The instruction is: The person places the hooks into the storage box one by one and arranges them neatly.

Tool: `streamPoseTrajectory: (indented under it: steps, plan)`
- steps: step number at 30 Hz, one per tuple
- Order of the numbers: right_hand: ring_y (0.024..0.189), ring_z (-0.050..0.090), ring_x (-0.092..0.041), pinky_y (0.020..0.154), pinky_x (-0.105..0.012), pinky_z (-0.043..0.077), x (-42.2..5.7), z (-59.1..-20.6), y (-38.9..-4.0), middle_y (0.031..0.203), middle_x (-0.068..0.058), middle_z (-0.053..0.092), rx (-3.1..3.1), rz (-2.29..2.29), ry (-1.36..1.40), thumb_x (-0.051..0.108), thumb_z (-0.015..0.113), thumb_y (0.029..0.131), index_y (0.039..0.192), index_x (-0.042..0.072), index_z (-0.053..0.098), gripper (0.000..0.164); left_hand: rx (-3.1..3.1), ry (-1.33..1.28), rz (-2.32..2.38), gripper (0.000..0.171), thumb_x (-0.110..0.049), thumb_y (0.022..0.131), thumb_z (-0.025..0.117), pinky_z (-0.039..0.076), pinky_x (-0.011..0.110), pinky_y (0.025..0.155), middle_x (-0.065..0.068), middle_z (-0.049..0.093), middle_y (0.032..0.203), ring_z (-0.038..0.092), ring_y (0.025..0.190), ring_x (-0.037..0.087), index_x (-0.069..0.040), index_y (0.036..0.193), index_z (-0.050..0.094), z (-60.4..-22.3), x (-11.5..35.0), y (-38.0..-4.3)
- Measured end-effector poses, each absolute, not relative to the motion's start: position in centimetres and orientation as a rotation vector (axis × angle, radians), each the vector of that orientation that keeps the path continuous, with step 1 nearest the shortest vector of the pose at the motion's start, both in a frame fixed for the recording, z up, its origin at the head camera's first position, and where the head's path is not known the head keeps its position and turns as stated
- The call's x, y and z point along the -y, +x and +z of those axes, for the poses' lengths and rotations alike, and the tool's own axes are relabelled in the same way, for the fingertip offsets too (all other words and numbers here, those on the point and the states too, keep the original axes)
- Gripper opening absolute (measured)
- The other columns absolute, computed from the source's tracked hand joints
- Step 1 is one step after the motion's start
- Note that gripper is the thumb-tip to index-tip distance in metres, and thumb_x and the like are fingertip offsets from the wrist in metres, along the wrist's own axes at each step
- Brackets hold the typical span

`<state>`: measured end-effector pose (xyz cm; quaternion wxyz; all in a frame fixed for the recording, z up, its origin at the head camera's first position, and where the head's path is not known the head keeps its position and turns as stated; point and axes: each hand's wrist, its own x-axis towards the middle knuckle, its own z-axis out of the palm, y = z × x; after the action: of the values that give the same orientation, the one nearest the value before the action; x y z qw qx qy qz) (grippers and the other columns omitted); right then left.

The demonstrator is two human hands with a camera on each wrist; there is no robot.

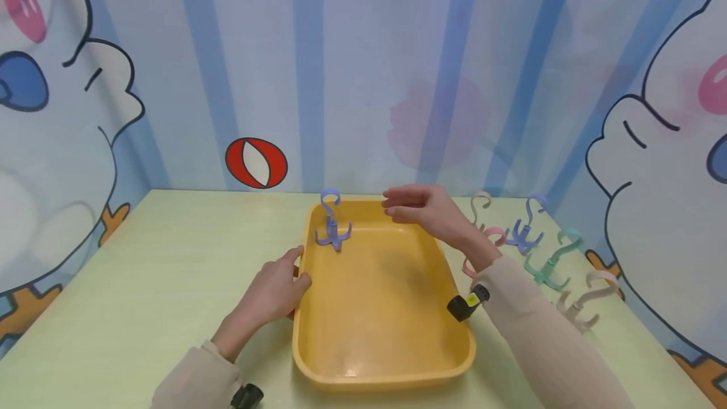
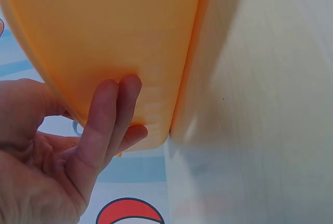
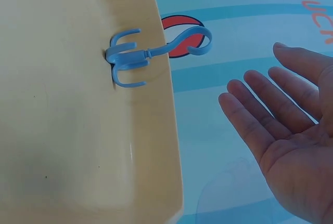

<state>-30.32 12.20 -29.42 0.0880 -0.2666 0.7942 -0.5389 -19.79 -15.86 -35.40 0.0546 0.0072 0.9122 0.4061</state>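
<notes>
A yellow plastic tray [image 1: 386, 308] sits lengthwise on the table. At its left side my left hand [image 1: 272, 289] holds the wall, thumb over the rim and fingers against the outside, as the left wrist view shows on the tray's outer wall [image 2: 114, 26]. Inside the far left corner stands a purple-blue four-pronged hanging hook [image 1: 333, 235], its curved top rising above the rim. My right hand [image 1: 428, 210] hovers over the far right part of the tray with fingers extended. In the right wrist view that right hand [image 3: 299, 135] holds nothing, apart from the hook [image 3: 130, 57].
Right of the tray more pronged hooks lie on the table [image 1: 199, 251]: a purple one [image 1: 522, 237], a green one [image 1: 548, 267], a beige one [image 1: 576, 311], and a pink one [image 1: 496, 235] partly behind my right arm. A printed curtain [image 1: 363, 81] closes off the back.
</notes>
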Motion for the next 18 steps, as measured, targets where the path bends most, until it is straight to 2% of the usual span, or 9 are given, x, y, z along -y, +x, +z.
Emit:
streamPoseTrajectory:
  steps: [6,18]
  plan:
    - [0.105,0.065,-0.02,0.09,-0.039,0.053,-13.2,-29.7,-29.5,0.118,-0.005,0.066,-2.36,-1.623,-0.83,0.025,0.067,0.088,0.126,0.017,0.062,0.039,-2.769,0.041,1.246,0.063,-0.015,0.092,0.046,0.053,0.029,0.045,0.021,0.057,0.124,0.063,0.049,0.015,-0.006,0.15,0.025,-35.6,15.9,-19.7]
    - [0.102,0.067,-0.02,0.09,-0.031,0.053,-14.3,-29.8,-27.5,0.116,-0.009,0.067,-2.392,-1.679,-0.822,0.025,0.07,0.086,0.122,0.015,0.065,0.038,-2.777,0.057,1.245,0.062,-0.015,0.092,0.047,0.053,0.029,0.045,0.02,0.058,0.122,0.062,0.049,0.015,-0.006,0.15,0.025,-35.5,15.9,-19.7]
